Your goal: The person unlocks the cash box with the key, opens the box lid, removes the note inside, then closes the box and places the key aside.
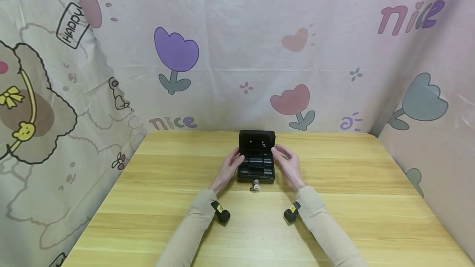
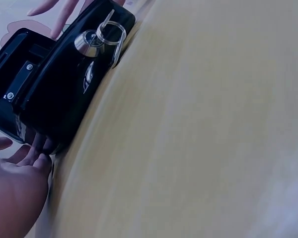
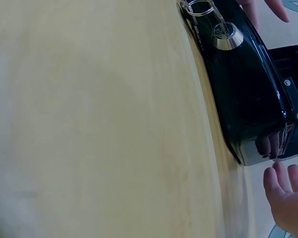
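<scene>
The person's left hand [image 1: 227,169] is up against the left side of a black lockbox [image 1: 244,179], fingers loose, not really clamped on anything. The box sits near the far edge of the wooden table [image 1: 334,176], lid [image 1: 257,140] standing up, compartments showing, with a key [image 3: 219,14] in the front lock [image 3: 227,37]. Right hand [image 1: 290,165] is apart from the left, fingers relaxed by the right side; can't tell if it's touching.

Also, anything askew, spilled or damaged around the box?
Nothing stands out: the black box sits upright on the table, its lid raised, the key in its front lock. No spill or damage shows.
</scene>
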The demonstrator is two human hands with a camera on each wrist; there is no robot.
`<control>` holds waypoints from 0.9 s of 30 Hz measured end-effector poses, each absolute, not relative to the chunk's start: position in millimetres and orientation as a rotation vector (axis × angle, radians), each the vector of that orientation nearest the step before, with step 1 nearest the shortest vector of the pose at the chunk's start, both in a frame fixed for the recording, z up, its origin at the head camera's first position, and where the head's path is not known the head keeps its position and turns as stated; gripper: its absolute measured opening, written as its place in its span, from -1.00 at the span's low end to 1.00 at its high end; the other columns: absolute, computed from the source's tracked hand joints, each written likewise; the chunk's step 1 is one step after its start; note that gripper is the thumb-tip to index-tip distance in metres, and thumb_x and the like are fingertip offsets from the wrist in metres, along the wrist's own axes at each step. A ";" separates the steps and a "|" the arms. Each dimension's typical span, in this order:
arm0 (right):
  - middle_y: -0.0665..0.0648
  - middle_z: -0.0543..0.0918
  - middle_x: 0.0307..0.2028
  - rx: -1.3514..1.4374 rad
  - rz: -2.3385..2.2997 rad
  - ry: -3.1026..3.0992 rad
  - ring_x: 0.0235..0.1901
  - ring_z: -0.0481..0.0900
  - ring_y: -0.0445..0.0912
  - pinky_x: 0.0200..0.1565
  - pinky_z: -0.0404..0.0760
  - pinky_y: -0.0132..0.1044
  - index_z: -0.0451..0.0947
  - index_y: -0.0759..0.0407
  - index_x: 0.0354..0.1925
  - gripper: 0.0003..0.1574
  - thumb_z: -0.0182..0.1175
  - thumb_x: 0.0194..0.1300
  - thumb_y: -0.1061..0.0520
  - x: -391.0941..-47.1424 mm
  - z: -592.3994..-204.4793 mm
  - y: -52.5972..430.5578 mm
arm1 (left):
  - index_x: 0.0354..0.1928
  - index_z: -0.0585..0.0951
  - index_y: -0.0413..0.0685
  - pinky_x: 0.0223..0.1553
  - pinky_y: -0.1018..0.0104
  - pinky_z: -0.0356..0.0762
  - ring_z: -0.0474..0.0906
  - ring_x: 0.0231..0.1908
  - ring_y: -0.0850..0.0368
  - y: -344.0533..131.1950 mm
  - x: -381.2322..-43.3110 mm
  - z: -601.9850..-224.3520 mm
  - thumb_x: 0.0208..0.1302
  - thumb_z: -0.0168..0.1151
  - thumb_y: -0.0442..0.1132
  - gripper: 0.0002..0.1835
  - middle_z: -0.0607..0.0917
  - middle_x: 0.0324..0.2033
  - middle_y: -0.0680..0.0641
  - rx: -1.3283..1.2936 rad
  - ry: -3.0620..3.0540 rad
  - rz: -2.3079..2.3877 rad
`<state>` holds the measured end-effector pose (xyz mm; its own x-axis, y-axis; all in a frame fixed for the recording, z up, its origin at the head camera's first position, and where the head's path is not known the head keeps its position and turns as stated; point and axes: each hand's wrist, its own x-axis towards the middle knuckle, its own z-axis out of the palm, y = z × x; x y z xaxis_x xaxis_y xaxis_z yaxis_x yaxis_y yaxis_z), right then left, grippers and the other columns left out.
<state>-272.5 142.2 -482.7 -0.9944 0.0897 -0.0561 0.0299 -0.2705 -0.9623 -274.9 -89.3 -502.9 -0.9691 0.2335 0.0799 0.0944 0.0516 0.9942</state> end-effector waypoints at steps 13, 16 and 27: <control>-0.14 0.69 -0.20 -0.114 2.185 -2.034 -0.16 0.72 -0.08 0.08 0.71 -0.04 0.58 0.29 0.14 -0.42 0.43 0.24 0.05 -269.2 -479.4 147.0 | 0.61 -0.20 -0.14 0.59 0.03 -0.04 -0.03 0.59 -0.15 -94.7 -269.7 -500.0 0.00 0.60 -0.18 0.34 0.01 0.60 -0.23 0.468 2.219 1.858; -0.18 0.72 -0.26 -0.042 2.132 -2.075 -0.24 0.72 -0.21 0.00 0.73 -0.23 0.60 0.30 0.10 -0.46 0.45 0.22 0.08 -268.7 -479.2 147.3 | 0.61 -0.21 -0.13 0.59 0.00 -0.03 -0.01 0.58 -0.16 -94.1 -270.5 -501.0 -0.06 0.62 -0.27 0.37 0.02 0.60 -0.23 0.513 2.221 1.851; 0.59 0.64 -0.05 0.335 1.989 -2.269 -0.24 0.67 -0.31 -0.07 0.62 -0.58 0.53 0.57 0.07 -0.53 0.35 0.24 0.36 -253.8 -454.7 140.4 | 0.61 -0.27 -0.15 0.60 -0.03 -0.07 -0.04 0.59 -0.13 -92.3 -270.0 -501.8 -0.12 0.59 -0.45 0.42 -0.04 0.61 -0.23 0.546 2.266 1.794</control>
